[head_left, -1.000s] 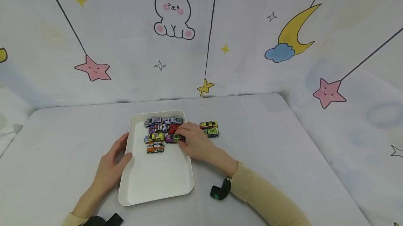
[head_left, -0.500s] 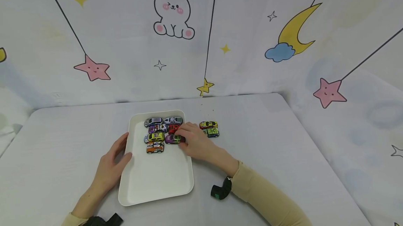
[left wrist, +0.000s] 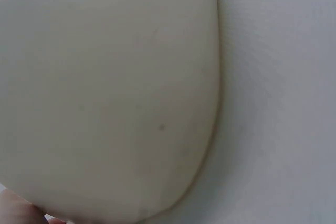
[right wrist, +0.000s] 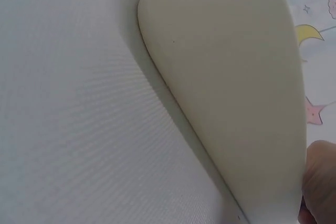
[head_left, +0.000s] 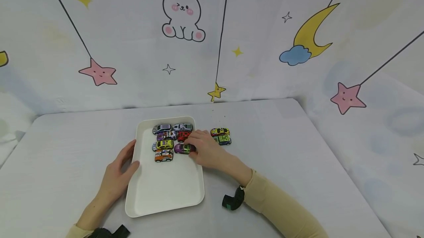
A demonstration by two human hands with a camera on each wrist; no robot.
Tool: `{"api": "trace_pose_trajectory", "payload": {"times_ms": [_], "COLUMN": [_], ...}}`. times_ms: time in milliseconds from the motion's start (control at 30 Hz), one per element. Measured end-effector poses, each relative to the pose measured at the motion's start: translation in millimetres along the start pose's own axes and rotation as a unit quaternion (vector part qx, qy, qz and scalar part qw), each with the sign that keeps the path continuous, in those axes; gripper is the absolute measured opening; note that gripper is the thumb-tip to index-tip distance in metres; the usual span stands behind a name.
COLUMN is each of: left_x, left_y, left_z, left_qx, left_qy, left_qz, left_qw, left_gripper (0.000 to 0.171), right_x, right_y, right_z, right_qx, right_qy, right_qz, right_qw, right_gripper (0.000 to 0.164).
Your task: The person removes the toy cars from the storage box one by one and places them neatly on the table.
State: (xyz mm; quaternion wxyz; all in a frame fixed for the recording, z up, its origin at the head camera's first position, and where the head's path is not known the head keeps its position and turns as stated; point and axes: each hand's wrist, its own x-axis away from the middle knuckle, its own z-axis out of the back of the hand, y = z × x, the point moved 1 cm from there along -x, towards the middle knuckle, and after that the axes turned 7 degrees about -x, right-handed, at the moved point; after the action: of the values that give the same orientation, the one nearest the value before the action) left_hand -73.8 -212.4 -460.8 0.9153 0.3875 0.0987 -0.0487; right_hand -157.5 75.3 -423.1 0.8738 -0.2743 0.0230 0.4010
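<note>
Along the left side of the white tray (head_left: 165, 190), my left hand (head_left: 114, 179) rests its fingertips and thumb against the rim, spread apart. Inside the tray, my right hand (head_left: 207, 149) reaches over the right rim and pinches the right end of a purple and green toy car (head_left: 182, 148). That car sits just right of a yellow toy car (head_left: 164, 144) and in front of a red toy car (head_left: 183, 136), which is partly hidden by my fingers. An orange and white toy car (head_left: 163, 155) is nearest me in the left column.
Farther back in the tray are a purple and white toy car (head_left: 166, 135) and two silvery ones (head_left: 162, 129). Right of the tray, a yellow and red toy car (head_left: 220, 132) and a green one (head_left: 224, 140) lie on the white tablecloth (head_left: 281, 149).
The purple and green toy car has shifted slightly toward me under my right hand, widening the gap to the red car. My left hand has stayed at the tray's rim.
</note>
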Motion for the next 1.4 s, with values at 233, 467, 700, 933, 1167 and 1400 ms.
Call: {"api": "trace_pose_trajectory", "payload": {"times_ms": [233,467,700,933,1167,1400], "left_x": [1.4,-0.3,0.0,0.5,1.0,-0.1], "left_y": [2.4,-1.4,-2.2,-1.6,-0.6,0.5], "left_z": [0.0,-0.1,-0.3,-0.2,-0.2,-0.3], "left_qx": [0.005,-0.001,-0.006,-0.001,0.002,0.000], "left_qy": [0.001,0.000,0.001,0.003,0.003,0.007], "left_qz": [0.000,-0.001,-0.002,-0.004,-0.003,-0.006], "left_qw": [1.0000,1.0000,1.0000,1.0000,1.0000,1.0000], "left_gripper": [0.062,0.063,0.063,0.062,0.063,0.063], "right_x": [1,0,1,4,5,8], "right_y": [-1,-3,-2,2,7,14], "right_z": [0,2,-2,-7,-13,-17], "right_qx": [0.012,0.018,0.017,0.005,0.004,0.014], "right_qy": [-0.005,-0.001,0.025,0.080,0.112,0.187], "right_qz": [0.002,0.012,0.024,0.053,0.077,0.151], "right_qw": [1.000,1.000,0.999,0.995,0.991,0.971], "right_gripper": [0.027,0.027,0.025,0.026,0.026,0.033]}}
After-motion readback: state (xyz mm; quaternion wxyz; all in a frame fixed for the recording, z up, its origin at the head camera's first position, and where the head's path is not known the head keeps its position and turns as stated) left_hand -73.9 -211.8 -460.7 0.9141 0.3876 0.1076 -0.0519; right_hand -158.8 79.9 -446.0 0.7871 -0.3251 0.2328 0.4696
